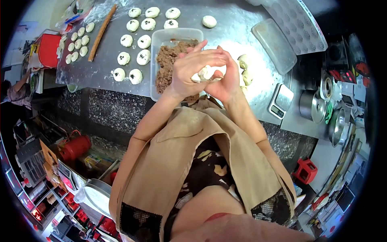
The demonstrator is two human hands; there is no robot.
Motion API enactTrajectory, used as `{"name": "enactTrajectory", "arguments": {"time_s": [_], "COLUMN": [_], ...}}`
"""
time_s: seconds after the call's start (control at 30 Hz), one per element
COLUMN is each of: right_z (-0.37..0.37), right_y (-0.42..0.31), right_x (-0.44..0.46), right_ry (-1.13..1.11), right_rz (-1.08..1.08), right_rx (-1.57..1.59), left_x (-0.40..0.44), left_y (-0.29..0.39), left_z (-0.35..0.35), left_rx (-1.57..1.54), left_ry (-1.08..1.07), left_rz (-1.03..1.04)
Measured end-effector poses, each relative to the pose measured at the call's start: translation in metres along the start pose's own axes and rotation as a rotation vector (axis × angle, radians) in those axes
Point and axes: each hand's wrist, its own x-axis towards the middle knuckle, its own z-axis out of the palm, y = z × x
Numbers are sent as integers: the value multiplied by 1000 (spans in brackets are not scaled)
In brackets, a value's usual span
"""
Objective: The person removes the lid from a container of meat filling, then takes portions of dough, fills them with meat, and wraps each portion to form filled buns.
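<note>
On the right side, a steel pot point(307, 104) is being seen near a metal bowl point(337, 128), and below them a red plastic stool point(306, 171) is being shown. On the left side, a red cylinder point(76, 147) is being seen, and another person point(19, 92) is being partly shown.

A white, uneven lump of dough point(206, 73) sits cupped between the left hand point(189, 69) and right hand point(229, 80).

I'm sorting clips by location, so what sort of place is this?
Probably a small bakery or commercial kitchen, though I can't tell which. The signs are the rows of dough rounds on a metal worktable, with a digital scale at the right.
</note>
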Motion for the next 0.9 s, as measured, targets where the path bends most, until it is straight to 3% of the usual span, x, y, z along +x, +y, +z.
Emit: {"name": "enactTrajectory", "arguments": {"time_s": [0.1, 0.17, 0.2, 0.27, 0.33, 0.4, 0.47, 0.53, 0.6, 0.67, 0.7, 0.77, 0.8, 0.9], "right_z": [-11, -13, -12, -9, -1, 1, 3, 1, -9, -20, -26, -33, -34, -42], "right_y": [0, -3, -4, -4, 3, 6, 4, 0, -7, -14, -17, -25, -29, -37], "right_x": [-1, 4, 4, 4, 6, 9, 3, 0, 3, 9, 13, 18, 19, 20], "right_ry": [-71, 80, 75, 59, 108, 161, 146, 126, 108, 92, 184, 306, 312, 228], "right_rz": [-49, -96, -96, -269, -327, -423, -403, -386, -360, -343, -320, -292, -297, -241], "right_rx": [142, 186, 185, 58, -13, -70, -79, -63, 33, 127, 81, 37, 47, 81], "left_x": [0, 5, 5, -2, -9, -5, -1, 8, 10, 6, 7, 9, 9, 5], "left_y": [-3, -2, -2, -3, -7, -2, 3, 1, -9, -25, -24, -19, -21, -32], "left_z": [2, 1, 3, 11, 30, 50, 46, 36, 38, 30, 29, 28, 27, 35], "left_rx": [-13, 661, 664, 266, 157, -166, -148, 160, 165, 237, 233, -131, -134, 243], "left_ry": [-44, -231, -230, 13, 49, 433, 452, 272, 330, -2, -9, -93, -103, -59], "left_rz": [-18, -17, -12, -287, -279, -355, -353, -177, -152, -50, -52, -618, -625, -387]}}
